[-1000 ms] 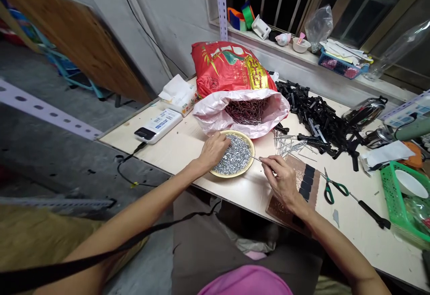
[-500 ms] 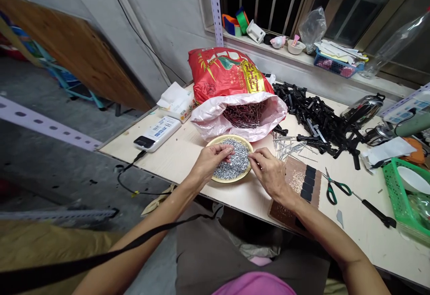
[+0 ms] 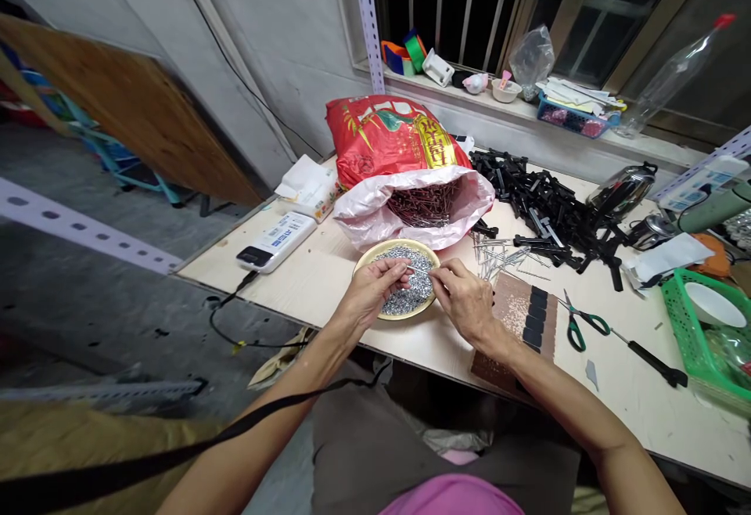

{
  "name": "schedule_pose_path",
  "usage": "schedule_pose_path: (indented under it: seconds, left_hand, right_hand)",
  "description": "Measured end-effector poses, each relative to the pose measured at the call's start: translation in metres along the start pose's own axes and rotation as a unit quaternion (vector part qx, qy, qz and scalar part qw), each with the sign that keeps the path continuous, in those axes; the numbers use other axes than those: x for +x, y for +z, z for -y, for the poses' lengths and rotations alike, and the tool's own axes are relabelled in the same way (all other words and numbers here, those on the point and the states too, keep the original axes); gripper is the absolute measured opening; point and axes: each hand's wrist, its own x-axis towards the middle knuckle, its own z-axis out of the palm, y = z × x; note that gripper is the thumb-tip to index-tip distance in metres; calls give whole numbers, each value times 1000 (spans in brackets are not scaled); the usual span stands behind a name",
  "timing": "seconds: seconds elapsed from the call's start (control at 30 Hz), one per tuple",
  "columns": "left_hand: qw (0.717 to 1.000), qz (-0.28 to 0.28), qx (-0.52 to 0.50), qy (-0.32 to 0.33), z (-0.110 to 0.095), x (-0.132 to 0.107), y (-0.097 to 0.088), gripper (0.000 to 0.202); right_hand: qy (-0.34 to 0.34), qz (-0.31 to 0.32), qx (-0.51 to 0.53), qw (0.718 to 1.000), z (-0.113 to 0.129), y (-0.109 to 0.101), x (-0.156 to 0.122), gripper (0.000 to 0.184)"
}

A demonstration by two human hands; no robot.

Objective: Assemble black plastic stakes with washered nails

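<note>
My left hand (image 3: pixel 371 289) and my right hand (image 3: pixel 468 300) meet over a yellow bowl (image 3: pixel 404 242) filled with small silver metal pieces (image 3: pixel 411 298), perhaps nuts. Between them runs a thin silver rod (image 3: pixel 418 270), like a long screw or pin. My left thumb and fingers pinch one end; my right fingertips close round the other. Any small piece at either end is hidden. To the right of the bowl lies a loose pile of similar silver rods (image 3: pixel 496 255). Behind it, an open red bag (image 3: pixel 387 135) holds many dark reddish rods (image 3: pixel 423 203).
Black plastic parts (image 3: pixel 540 194) are heaped at the back right. Near my right forearm are a brown board (image 3: pixel 509 307) with black pads, scissors (image 3: pixel 578 323), a black-handled tool (image 3: pixel 654 362) and a green basket (image 3: pixel 680 327). A white power bank (image 3: pixel 278 241) lies left.
The view has shifted slightly. Both hands keep their pinch on the rod above the bowl, and more of the rod shows between them.
</note>
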Motion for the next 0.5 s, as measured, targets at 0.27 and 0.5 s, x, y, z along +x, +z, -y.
schedule_pose_path:
  seconds: [0.27, 0.5]
  left_hand:
    - [999, -2, 11, 37, -1, -7, 1, 39]
    - [977, -80, 109, 167, 7, -13, 10, 29]
  right_hand:
    - [2, 3, -41, 999, 5, -1, -1, 22]
    - [13, -20, -52, 998, 11, 4, -5, 24]
